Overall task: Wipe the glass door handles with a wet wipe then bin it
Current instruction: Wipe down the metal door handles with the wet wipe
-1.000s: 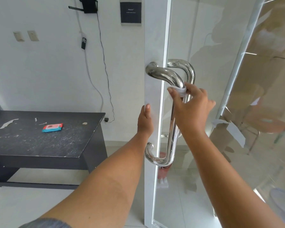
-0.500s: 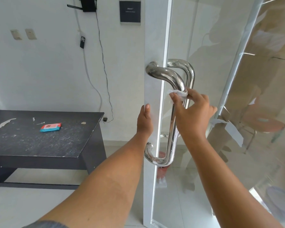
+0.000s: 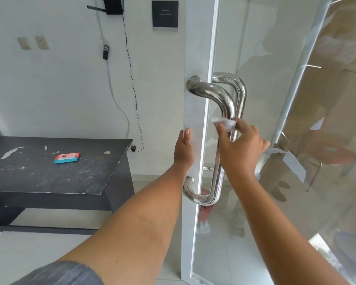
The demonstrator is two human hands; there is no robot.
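Observation:
A glass door (image 3: 230,233) stands edge-on in front of me with two polished steel pull handles, the near handle (image 3: 216,95) on my side and the far handle (image 3: 239,89) behind the glass. My right hand (image 3: 238,149) is wrapped around the upright bar of the near handle, pinching a crumpled white wet wipe (image 3: 224,121) against the metal a little below the top bend. My left hand (image 3: 183,149) presses flat, fingers together, on the frosted door edge beside the handle.
A scuffed black table (image 3: 49,173) stands at the left with a blue and pink wet-wipe pack (image 3: 66,157) on it. Cables and a small remote hang on the white wall. Behind the glass there are stools and a reflection of a person.
My right hand with the wipe has slid a little lower on the near handle's bar. My left hand stays on the door edge.

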